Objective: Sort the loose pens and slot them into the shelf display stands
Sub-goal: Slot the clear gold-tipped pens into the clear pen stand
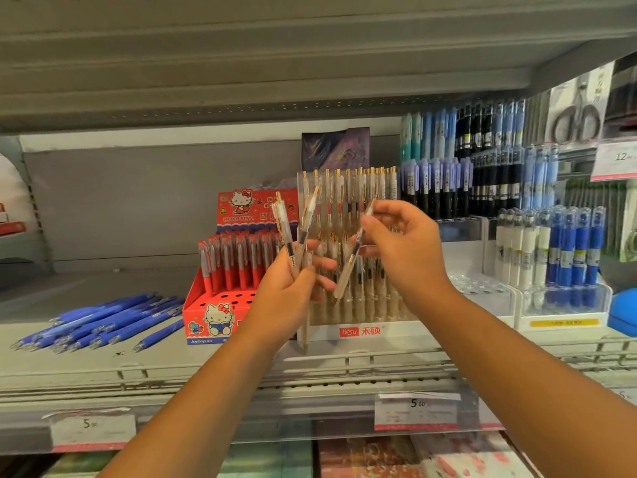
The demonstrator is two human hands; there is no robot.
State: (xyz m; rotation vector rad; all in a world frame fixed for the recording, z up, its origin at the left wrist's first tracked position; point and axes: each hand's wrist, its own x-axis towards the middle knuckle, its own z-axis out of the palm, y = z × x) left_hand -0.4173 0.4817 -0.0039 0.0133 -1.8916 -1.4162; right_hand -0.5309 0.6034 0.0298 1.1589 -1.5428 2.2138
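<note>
Holding, left hand: fingers curled round a small bunch of beige pens, clips up; blur hides the exact count.
Right hand: thumb and fingers pinch a single beige pen, slanted, its top partly hidden by the fingers.
Clear display stand: right behind both hands, its pen rows partly covered.
Loose blue pens: lying on the shelf, far left.
Red cartoon box: right edge hidden by the left wrist.

Even store light; soft blur, bowed edges.
</note>
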